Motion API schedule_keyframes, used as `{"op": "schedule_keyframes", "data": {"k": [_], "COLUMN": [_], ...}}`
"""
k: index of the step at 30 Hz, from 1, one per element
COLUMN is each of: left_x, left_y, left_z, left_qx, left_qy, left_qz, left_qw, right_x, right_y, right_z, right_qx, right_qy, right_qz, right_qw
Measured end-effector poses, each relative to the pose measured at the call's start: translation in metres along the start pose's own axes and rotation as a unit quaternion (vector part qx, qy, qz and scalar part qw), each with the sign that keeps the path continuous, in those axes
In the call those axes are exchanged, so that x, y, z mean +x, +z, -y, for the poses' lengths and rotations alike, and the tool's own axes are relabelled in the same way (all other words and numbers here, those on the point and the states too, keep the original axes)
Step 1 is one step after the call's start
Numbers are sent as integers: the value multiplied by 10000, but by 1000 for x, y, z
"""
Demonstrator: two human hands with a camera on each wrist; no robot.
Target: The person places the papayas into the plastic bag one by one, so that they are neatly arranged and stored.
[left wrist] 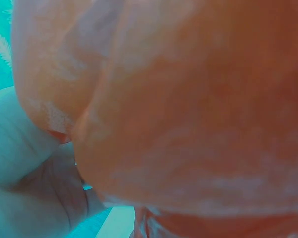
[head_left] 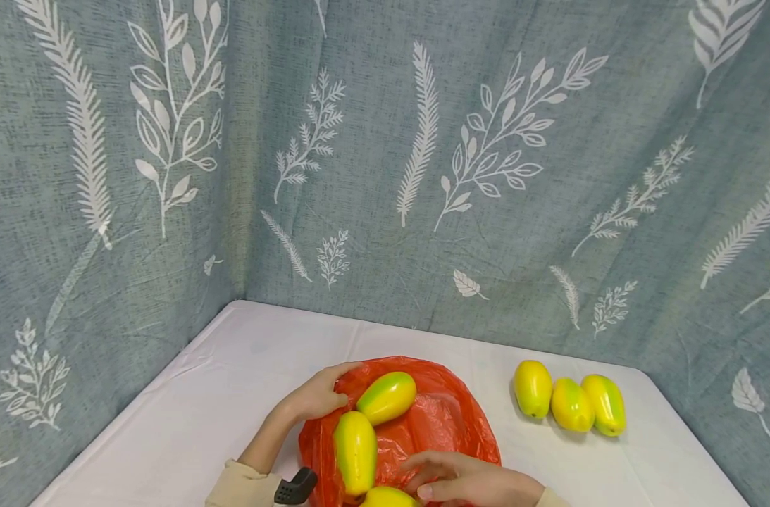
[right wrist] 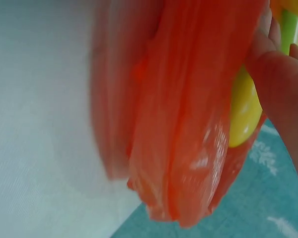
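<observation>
A red plastic bag (head_left: 432, 415) lies spread wide on the white table. My left hand (head_left: 318, 394) grips its left rim, thumb and fingers at the plastic in the left wrist view. Inside sit yellow-green mangoes: one at the back (head_left: 387, 398), one along the left side (head_left: 356, 453) and one at the front (head_left: 387, 497), partly cut off by the frame. My right hand (head_left: 467, 479) reaches over the bag's right side, fingers loosely bent, thumb tip beside the front mango. In the right wrist view that hand (right wrist: 283, 84) is next to a mango (right wrist: 244, 111) against the red plastic.
Three more mangoes (head_left: 572, 404) lie close together on the table to the right of the bag. The white-covered table (head_left: 188, 422) meets a blue-green curtain (head_left: 385, 267) with white leaf prints at the back and sides.
</observation>
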State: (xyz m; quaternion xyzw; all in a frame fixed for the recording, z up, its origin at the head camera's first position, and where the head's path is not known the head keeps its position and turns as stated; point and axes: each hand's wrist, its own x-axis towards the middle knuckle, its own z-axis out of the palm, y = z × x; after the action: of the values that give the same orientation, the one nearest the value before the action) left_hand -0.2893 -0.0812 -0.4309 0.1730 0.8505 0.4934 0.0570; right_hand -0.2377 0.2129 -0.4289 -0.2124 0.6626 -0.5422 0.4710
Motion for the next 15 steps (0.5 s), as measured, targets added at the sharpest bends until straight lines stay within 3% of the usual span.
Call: {"op": "schedule_keyframes", "data": {"k": [5,15], "left_x": [-1,-3], "left_y": [-1,-1], "left_z": [-1,-2], "left_qx": [-5,-42], "left_qy": [47,79], "left_qz": [31,31], "left_qw": [10000,10000], "right_x": [-4,-18], "right_y": [-9,-36], "right_z": [1,3], "right_qx": [-114,743], "right_qy": [-356,-1067], "right_qz": [-493,-1390], "right_qw": [9981,9817]}}
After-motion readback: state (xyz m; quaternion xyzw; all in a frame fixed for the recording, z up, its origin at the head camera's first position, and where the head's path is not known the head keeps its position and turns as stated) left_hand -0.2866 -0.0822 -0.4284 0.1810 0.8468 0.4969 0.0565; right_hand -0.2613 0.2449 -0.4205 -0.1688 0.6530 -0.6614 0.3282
